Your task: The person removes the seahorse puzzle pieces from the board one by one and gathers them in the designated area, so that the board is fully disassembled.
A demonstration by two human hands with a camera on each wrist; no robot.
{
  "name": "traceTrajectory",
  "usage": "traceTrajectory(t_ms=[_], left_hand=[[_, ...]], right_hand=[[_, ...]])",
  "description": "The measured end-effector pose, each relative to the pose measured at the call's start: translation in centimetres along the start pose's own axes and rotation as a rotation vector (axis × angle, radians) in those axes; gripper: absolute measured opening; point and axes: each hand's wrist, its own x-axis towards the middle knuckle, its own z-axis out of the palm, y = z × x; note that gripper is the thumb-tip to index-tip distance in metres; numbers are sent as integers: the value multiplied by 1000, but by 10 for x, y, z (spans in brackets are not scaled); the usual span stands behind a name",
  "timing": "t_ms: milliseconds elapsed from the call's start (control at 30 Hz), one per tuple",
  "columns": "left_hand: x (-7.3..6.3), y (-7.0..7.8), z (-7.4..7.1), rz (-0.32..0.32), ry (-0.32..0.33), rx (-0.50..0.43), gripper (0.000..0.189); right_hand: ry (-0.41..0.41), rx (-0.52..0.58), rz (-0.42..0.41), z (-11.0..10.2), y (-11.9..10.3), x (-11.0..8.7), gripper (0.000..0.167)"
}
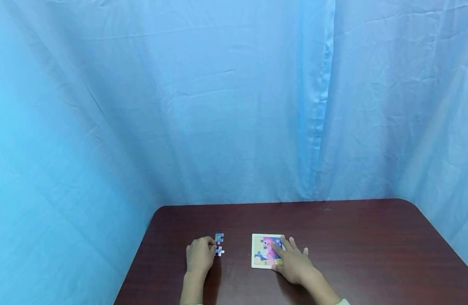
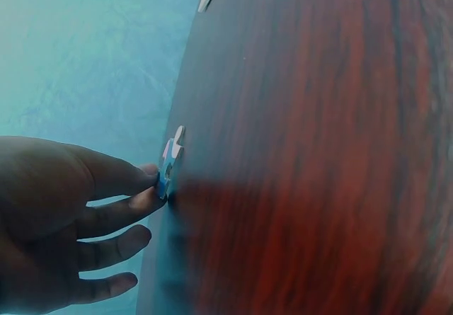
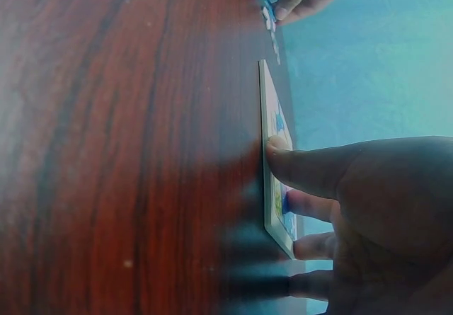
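**Pieces Left of Frame**

The pieces lie on the left of the table, at the left hand; the frame lies to their right, well apart. The pieces form a short row running near to far. The frame is about square, so no long axis stands out. The left hand is nearer the pieces; the right hand is at the frame.

Left hand: thumb and index finger pinch a piece, gap closed; the other fingers stand free. Which piece is gripped cannot be told. Right hand: fingers spread, grasping nothing, resting on the frame's right part, thumb at the near rim.

The pieces show blue and white, with knobs and notches. The frame has a white rim and a picture of a pink figure on blue. Whether the beige patch at left is bare base or print cannot be told.
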Motion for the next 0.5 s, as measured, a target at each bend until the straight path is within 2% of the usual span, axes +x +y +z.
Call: traceTrajectory(t_ms=[267,500], left_hand=[[0,3,-2,-3,-5,12,4],[-4,12,-1,12,19,-1,13]], right_hand=[[-3,12,-1,-1,-1,-2,66],[-11,13,5,-3,-3,-1,66]])
